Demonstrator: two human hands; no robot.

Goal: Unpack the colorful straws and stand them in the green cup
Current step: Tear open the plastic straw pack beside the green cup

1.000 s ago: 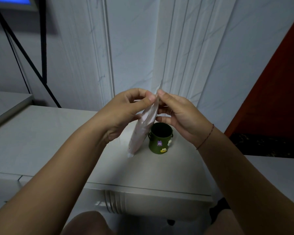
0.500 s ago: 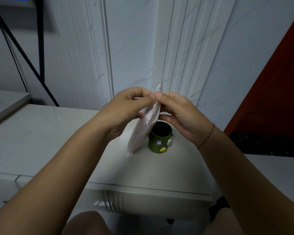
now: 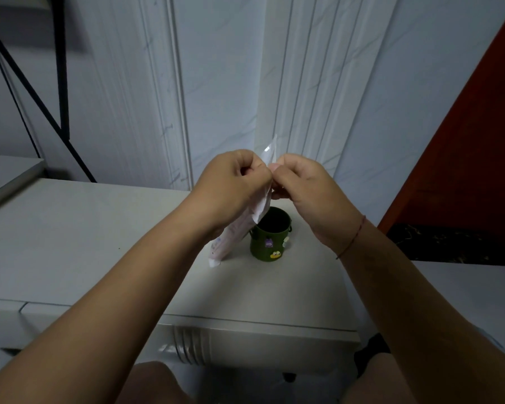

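— Plastic packet (image 3: 239,231) not open yet?
— Sealed, by the look of it. No straws out, none in the cup (image 3: 270,239). Only faint pink showing through the wrap.
— Much left, then?
— Nearly all: tear the top, pull the straws, stand them in the cup.
— Hands?
— Raised together above the table (image 3: 99,234), knuckles up. Left hand (image 3: 231,185) pinching one side of the packet's top edge, right hand (image 3: 303,185) pinching the other, fingertips almost touching. Set for a tear, most likely.
— Packet itself?
— Hanging tilted from the pinch, lower end down-left, just beside the cup, apparently off the table.
— Cup?
— Upright, empty, under the hands.
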